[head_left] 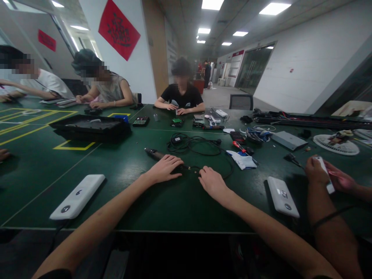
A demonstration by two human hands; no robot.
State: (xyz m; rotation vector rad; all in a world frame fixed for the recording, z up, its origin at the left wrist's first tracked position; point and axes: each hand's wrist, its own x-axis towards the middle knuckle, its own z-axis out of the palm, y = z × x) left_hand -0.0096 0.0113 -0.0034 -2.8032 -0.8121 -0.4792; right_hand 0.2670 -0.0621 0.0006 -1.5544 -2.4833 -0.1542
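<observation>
Green worktop, head view. The left hand lies palm down on the rear end of a black cylindrical tool, which sits near the middle of the worktop with its tip pointing away to the left. Left grip: fingers stretched flat over the tool body, not curled round it.

A black cable lies in loose coils just behind both hands. The right hand rests palm down just beside the left hand, with its fingertips at the cable. Right grip: cannot be told, as the fingertips are hidden.

1 flat white device marked 6 lies to the left and a 2nd white device lies to the right. Further right, a co-worker's hands hold a small white object. A black tray stands at the rear left.
</observation>
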